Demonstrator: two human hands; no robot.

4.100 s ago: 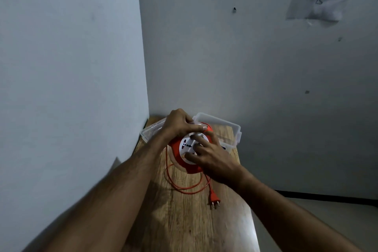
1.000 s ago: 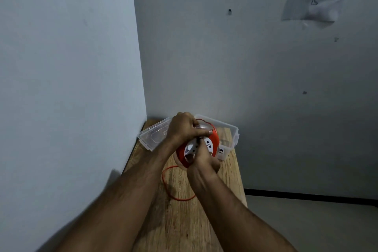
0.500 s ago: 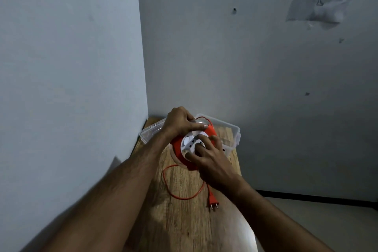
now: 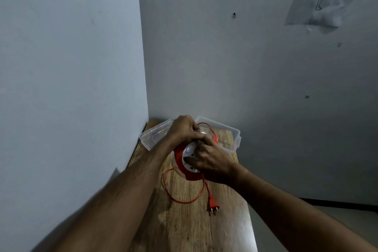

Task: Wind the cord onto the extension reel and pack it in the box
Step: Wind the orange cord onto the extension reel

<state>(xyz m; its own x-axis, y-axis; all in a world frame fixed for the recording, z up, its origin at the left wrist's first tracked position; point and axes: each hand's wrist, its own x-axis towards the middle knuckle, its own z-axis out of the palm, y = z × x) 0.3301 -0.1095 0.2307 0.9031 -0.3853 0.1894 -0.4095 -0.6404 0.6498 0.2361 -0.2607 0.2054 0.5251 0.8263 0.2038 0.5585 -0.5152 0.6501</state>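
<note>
An orange extension reel (image 4: pixel 181 154) with a white socket face is held just above the wooden table (image 4: pixel 190 227). My left hand (image 4: pixel 183 129) grips its top handle. My right hand (image 4: pixel 208 159) lies on the white face, fingers curled on it. A loose loop of orange cord (image 4: pixel 173 194) lies on the table below the reel and ends in an orange plug (image 4: pixel 212 204). Behind the reel stands the clear plastic box (image 4: pixel 231 131), open, with its clear lid (image 4: pixel 152 136) lying to the left.
Grey walls close the table in at the left and at the back. The table's right edge drops to the floor (image 4: pixel 327 221). A clear plastic sheet (image 4: pixel 325 0) hangs high on the back wall.
The cord loop on the table has grown shorter and the plug has slid closer to the reel. My right hand has turned round on the reel's white face.
</note>
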